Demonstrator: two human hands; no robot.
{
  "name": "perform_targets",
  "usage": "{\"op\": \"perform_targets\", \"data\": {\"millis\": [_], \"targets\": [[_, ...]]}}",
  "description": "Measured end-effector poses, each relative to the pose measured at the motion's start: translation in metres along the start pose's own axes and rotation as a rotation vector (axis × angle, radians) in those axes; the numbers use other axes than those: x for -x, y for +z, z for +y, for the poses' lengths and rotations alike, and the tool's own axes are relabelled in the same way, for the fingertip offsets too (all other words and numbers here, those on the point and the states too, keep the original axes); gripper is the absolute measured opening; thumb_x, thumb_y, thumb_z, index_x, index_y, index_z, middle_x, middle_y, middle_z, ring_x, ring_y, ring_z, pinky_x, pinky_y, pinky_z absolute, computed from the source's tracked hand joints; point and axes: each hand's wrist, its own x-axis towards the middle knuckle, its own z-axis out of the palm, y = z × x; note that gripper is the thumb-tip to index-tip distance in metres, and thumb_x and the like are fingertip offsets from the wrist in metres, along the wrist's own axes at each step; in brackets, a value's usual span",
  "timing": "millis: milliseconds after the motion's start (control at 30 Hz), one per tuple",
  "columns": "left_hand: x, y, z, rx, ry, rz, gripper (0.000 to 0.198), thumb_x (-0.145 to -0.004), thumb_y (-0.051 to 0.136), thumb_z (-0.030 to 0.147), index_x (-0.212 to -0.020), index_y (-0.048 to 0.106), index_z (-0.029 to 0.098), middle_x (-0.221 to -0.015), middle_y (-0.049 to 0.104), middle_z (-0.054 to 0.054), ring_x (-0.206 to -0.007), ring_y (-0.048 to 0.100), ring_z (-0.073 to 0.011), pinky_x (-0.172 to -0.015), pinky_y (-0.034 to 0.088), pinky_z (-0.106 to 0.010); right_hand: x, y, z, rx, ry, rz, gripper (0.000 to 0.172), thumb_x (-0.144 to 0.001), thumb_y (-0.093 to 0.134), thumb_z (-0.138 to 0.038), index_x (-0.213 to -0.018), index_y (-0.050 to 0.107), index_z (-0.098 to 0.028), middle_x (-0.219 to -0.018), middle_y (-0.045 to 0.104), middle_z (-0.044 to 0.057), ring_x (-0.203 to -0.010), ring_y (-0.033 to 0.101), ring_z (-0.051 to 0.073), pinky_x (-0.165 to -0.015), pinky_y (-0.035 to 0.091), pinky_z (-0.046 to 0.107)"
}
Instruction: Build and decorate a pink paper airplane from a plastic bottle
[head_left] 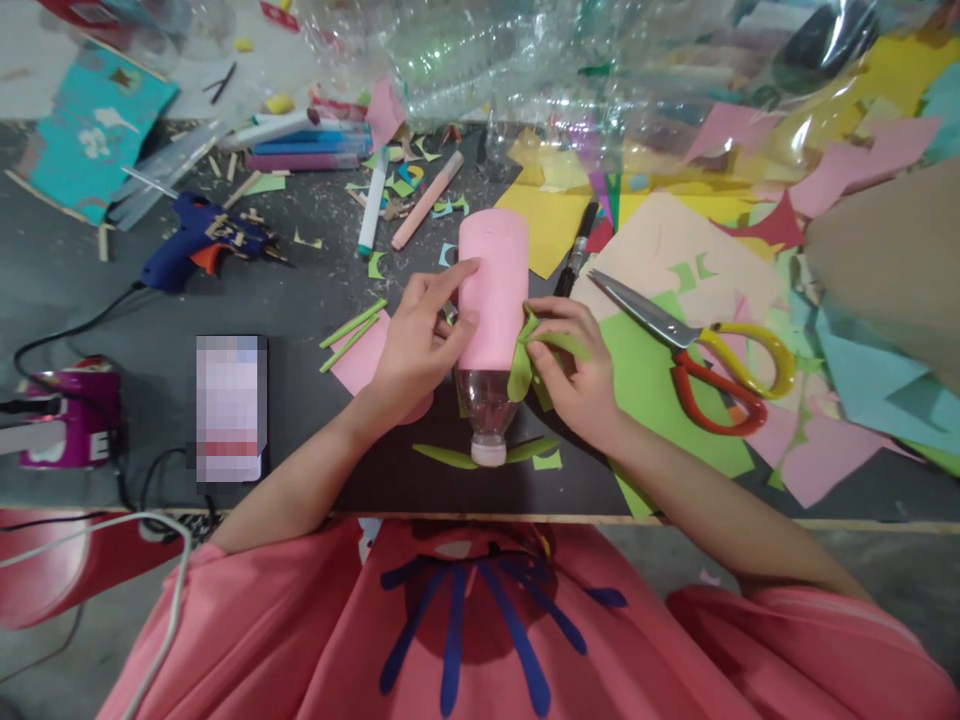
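Note:
A clear plastic bottle (489, 400) lies on the dark table with its white cap toward me, its body wrapped in pink paper (493, 290). My left hand (424, 335) grips the wrapped bottle from the left, thumb and fingers on the pink paper. At the bottle's right side, my right hand (574, 365) pinches a green paper leaf piece (523, 365) against or close to the wrap. Long green paper leaves (446, 457) lie by the cap. Thin green paper strips (351, 342) rest on a pink paper scrap (361, 365) left of my left hand.
Scissors (682, 340) with yellow and red handles lie on green paper (675, 430) at right. A blue glue gun (195, 240) and a phone (231, 408) are on the left. Markers (427, 200), paper scraps and clear plastic bottles (465, 70) crowd the far side.

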Motion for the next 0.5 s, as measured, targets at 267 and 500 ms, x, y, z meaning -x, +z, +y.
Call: {"op": "perform_targets", "data": {"millis": [267,500], "targets": [[0.0025,0.0036,0.0050,0.020,-0.033,-0.026,0.041,-0.092,0.048,0.044,-0.128,0.051,0.025,-0.101,0.051,-0.006,-0.086,0.054,-0.0136,-0.056,0.047,-0.015,-0.0011,-0.0013,-0.0007,0.019,-0.015,0.008,0.005,-0.089,0.052,-0.022,-0.088,0.056,-0.025,-0.101,0.066,0.007,-0.099,0.063,0.022,-0.085,0.051,0.044],[0.0053,0.0052,0.0059,-0.118,0.079,-0.007,0.037,-0.094,0.040,0.033,-0.127,0.055,0.023,-0.095,0.049,-0.004,-0.080,0.050,-0.0129,-0.070,0.047,-0.024,-0.0008,-0.0010,-0.0011,0.034,-0.014,0.005,0.005,-0.089,0.052,-0.024,-0.086,0.057,-0.024,-0.101,0.067,0.007,-0.098,0.063,0.022,-0.085,0.051,0.045]]}}
